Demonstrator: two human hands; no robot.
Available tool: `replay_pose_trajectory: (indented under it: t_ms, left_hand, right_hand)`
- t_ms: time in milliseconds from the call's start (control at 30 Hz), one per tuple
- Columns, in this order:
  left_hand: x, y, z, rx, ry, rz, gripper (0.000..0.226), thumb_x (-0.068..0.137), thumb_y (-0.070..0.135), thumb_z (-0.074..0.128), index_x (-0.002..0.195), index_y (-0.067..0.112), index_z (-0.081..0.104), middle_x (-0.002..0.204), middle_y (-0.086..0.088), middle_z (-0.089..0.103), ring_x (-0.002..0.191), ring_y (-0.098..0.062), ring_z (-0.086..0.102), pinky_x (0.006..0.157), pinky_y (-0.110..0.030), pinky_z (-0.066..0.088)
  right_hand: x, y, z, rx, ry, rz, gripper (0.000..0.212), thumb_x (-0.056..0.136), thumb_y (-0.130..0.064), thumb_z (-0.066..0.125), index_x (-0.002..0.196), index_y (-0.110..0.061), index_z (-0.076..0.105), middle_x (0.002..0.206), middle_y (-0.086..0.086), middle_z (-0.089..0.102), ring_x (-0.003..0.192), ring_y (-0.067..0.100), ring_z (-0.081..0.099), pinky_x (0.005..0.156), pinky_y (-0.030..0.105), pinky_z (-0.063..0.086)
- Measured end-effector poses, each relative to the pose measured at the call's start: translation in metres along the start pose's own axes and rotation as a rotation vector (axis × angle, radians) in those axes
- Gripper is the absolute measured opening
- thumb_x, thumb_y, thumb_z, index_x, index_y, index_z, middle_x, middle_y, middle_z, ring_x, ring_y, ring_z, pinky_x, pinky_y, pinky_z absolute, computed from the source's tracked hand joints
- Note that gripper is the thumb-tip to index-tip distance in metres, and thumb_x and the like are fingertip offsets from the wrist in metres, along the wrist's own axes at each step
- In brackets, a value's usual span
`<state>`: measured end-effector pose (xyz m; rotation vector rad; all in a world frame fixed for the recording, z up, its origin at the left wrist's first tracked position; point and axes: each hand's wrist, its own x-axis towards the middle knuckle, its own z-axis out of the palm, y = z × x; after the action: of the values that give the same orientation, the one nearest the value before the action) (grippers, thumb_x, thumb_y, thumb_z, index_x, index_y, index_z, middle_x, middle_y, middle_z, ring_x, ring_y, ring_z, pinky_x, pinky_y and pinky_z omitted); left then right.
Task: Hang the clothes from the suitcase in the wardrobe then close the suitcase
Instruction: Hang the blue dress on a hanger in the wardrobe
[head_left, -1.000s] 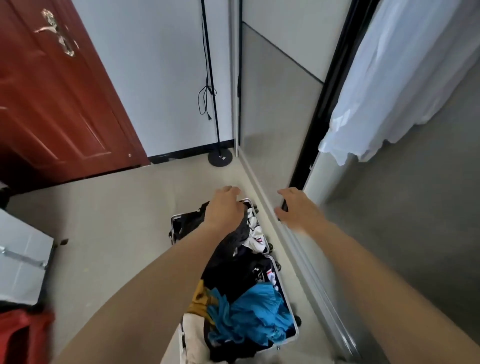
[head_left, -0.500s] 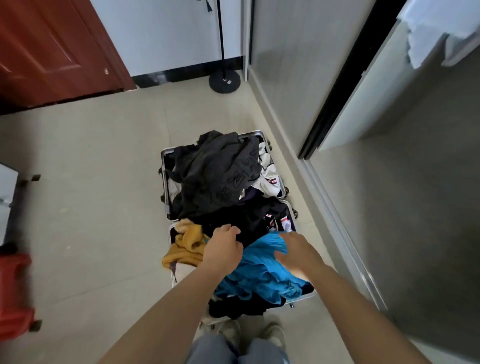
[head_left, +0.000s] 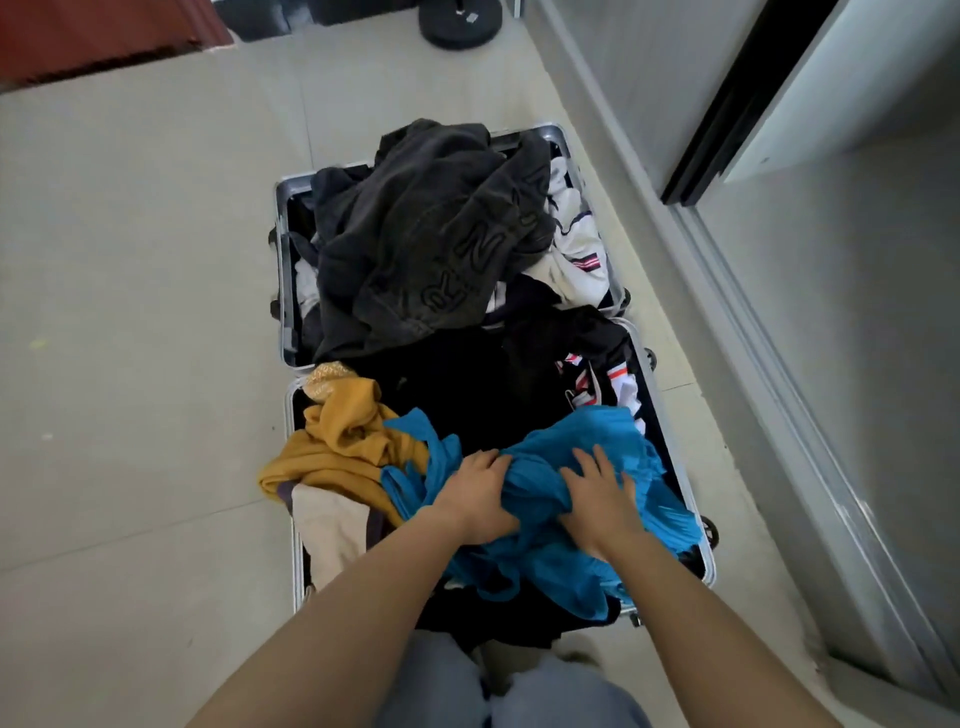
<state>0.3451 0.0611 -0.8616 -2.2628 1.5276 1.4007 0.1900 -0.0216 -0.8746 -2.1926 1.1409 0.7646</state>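
The suitcase (head_left: 283, 260) lies open on the floor (head_left: 130, 312), just beside the wardrobe (head_left: 857, 312) on the right. Both halves are full.

- Far half: a grey sweatshirt (head_left: 415, 234) lies on top, with a white top (head_left: 576, 249) beside it.
- Near half: a mustard top (head_left: 343, 441) hangs over the left rim. A blue garment (head_left: 644, 467) lies bunched at the near right.

Left hand (head_left: 475, 499): the fingers (head_left: 480, 460) are curled into the blue garment and grip a fold.

Right hand (head_left: 597, 501): the fingers (head_left: 597, 462) are spread on the same garment and press into it. They are not closed round it.

Progress, as judged: early. The blue garment is in hand but not lifted. The whole load remains to be hung, and the suitcase is not yet closed.
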Motion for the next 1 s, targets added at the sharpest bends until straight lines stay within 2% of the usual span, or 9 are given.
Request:
replay_pose_trajectory:
  t_ms: [100, 167, 233, 400, 500, 567, 667, 867, 1000]
  left_hand:
    - [-0.001, 0.002, -0.003, -0.031, -0.051, -0.028, 0.104, 0.075, 0.045, 0.073, 0.153, 0.022, 0.007, 0.159, -0.004, 0.009, 0.146, -0.027, 0.006, 0.119, -0.045, 0.014]
    - [-0.013, 0.010, -0.011, -0.044, -0.054, -0.052, 0.109, 0.074, 0.045, 0.075, 0.154, 0.023, 0.003, 0.157, -0.005, 0.014, 0.145, -0.029, 0.008, 0.119, -0.047, 0.010]
    - [-0.030, 0.020, -0.022, -0.069, -0.039, -0.082, 0.110, 0.075, 0.047, 0.075, 0.154, 0.023, 0.002, 0.155, -0.006, 0.020, 0.144, -0.031, 0.013, 0.118, -0.049, 0.012]
    - [-0.060, 0.047, -0.052, -0.253, 0.058, -0.113, 0.105, 0.072, 0.051, 0.074, 0.152, 0.026, 0.012, 0.147, -0.004, 0.035, 0.138, -0.030, 0.027, 0.113, -0.047, 0.026]
    - [-0.064, 0.062, -0.068, -0.334, 0.074, -0.205, 0.095, 0.077, 0.057, 0.066, 0.151, 0.029, 0.014, 0.154, -0.004, 0.024, 0.144, -0.031, 0.016, 0.116, -0.048, 0.018]
    - [-0.067, 0.071, -0.080, -0.381, 0.103, -0.221, 0.070, 0.084, 0.055, 0.057, 0.145, 0.039, 0.027, 0.153, -0.004, 0.027, 0.144, -0.031, 0.015, 0.116, -0.051, 0.015]
    - [-0.092, 0.092, -0.111, -0.823, 0.295, -0.108, 0.016, 0.086, 0.043, 0.054, 0.098, 0.052, 0.059, 0.119, 0.003, 0.062, 0.122, -0.030, 0.050, 0.108, -0.053, 0.036]
    - [-0.192, 0.152, -0.234, -1.277, 0.447, -0.005, 0.020, 0.096, 0.027, 0.055, 0.085, 0.014, 0.066, 0.083, 0.002, 0.069, 0.077, -0.012, 0.064, 0.064, -0.022, 0.053]
    - [-0.268, 0.191, -0.320, -1.388, 0.389, 0.042, 0.012, 0.089, 0.021, 0.063, 0.091, 0.011, 0.070, 0.087, -0.005, 0.074, 0.076, -0.020, 0.070, 0.067, -0.029, 0.057]
  right_hand:
    - [-0.003, -0.007, -0.013, 0.653, 0.154, 0.115, 0.012, 0.089, -0.012, 0.048, 0.098, -0.011, 0.056, 0.105, 0.010, 0.061, 0.099, 0.028, 0.056, 0.089, 0.047, 0.047]
    - [-0.018, -0.015, -0.038, 0.965, 0.208, 0.163, 0.009, 0.085, -0.002, 0.041, 0.082, -0.009, 0.046, 0.078, 0.008, 0.053, 0.067, 0.023, 0.048, 0.061, 0.040, 0.042]
    - [-0.040, -0.021, -0.067, 1.009, 0.259, 0.131, 0.018, 0.085, 0.002, 0.036, 0.078, -0.014, 0.039, 0.070, 0.004, 0.045, 0.057, 0.018, 0.039, 0.052, 0.034, 0.033]
    - [-0.090, -0.038, -0.126, 0.915, 0.481, -0.015, 0.020, 0.083, 0.003, 0.042, 0.083, -0.017, 0.046, 0.074, 0.003, 0.051, 0.058, 0.014, 0.044, 0.051, 0.031, 0.037]
    - [-0.105, -0.049, -0.163, 1.122, 0.650, 0.001, 0.019, 0.083, 0.007, 0.039, 0.076, -0.010, 0.043, 0.071, 0.002, 0.045, 0.060, 0.010, 0.037, 0.052, 0.025, 0.033]
    - [-0.113, -0.055, -0.188, 1.337, 0.710, 0.035, 0.021, 0.088, 0.002, 0.040, 0.073, -0.013, 0.044, 0.070, 0.001, 0.044, 0.065, 0.011, 0.039, 0.056, 0.024, 0.033]
    - [-0.125, -0.058, -0.223, 1.553, 0.706, 0.100, 0.015, 0.090, -0.007, 0.044, 0.077, -0.012, 0.052, 0.078, 0.005, 0.048, 0.073, 0.018, 0.043, 0.064, 0.031, 0.039]
    - [-0.185, -0.068, -0.312, 1.733, 0.700, 0.164, 0.011, 0.087, -0.016, 0.059, 0.077, -0.016, 0.064, 0.086, 0.004, 0.064, 0.083, 0.021, 0.062, 0.075, 0.036, 0.054]
    - [-0.246, -0.084, -0.385, 1.643, 0.662, 0.102, 0.005, 0.083, -0.015, 0.064, 0.080, -0.013, 0.068, 0.089, 0.007, 0.069, 0.087, 0.024, 0.067, 0.080, 0.037, 0.055]
